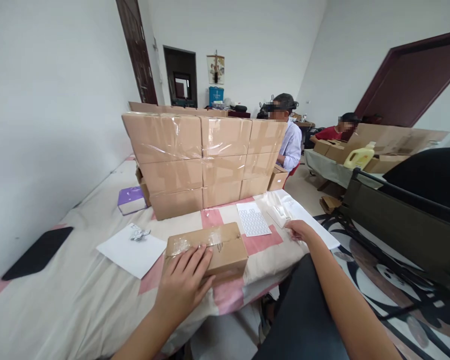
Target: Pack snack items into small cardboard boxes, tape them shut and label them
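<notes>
The left hand [187, 267] lay spread on the near box [229, 250]; the right hand [299, 230] had an unclear grip. Uneven pressure risked skewing the box.

Part of the near carton [227, 256] is covered by the left hand [189, 267]. Whether something is pinched by the right hand [299, 230] cannot be told. The marks on the printed sheet [254, 218] are too small to be read. The far person in the pale shirt [293, 142] is partly hidden by the stacked cartons [206, 160]. Both forearms [341, 290] are cut off by the lower edge.
</notes>
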Demonstrator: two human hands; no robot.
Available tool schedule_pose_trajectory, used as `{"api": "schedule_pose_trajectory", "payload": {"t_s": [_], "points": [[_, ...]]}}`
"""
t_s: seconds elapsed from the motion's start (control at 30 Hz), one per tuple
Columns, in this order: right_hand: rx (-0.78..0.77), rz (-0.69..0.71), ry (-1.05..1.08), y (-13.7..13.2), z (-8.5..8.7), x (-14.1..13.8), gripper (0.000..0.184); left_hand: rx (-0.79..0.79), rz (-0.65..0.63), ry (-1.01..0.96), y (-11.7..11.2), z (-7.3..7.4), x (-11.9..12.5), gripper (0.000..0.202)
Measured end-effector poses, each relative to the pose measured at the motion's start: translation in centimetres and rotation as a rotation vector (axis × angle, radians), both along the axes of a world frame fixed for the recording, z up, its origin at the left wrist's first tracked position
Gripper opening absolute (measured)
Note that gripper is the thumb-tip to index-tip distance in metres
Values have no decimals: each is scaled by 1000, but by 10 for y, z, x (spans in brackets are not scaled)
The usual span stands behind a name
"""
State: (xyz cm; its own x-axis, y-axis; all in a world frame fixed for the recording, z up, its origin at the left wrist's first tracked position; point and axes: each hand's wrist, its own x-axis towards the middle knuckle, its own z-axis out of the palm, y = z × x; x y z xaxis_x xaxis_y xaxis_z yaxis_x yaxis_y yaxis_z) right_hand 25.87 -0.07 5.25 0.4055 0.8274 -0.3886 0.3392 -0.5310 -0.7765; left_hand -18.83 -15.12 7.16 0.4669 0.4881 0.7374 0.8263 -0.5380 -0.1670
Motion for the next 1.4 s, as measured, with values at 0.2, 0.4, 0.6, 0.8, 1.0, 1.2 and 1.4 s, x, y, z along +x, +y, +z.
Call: {"api": "schedule_pose_trajectory", "payload": {"t_s": [0.2,0.4,0.6,0.8,1.0,1.2,1.4], "points": [[24,-1,88,-3,14,-10,13,-21,-7,-44,0,1,3,40],[220,111,235,-7,26,-27,18,-30,25,-66,4,0,11,40],[400,210,347,-13,41,-56,42,-8,83,-41,6,3,20,41],[626,520,421,-42,94,-136,45,-74,93,-146,2,19,29,36],[822,1058,258,-93,121,-213,20,-132,15,-403,-5,64,30,38],[1056,1109,92,-119,105,-206,18,-138,-175,-374,-12,90,41,12],[1128,1053,26,-124,90,-180,20,-97,-212,-289,-15,81,65,7]]}}
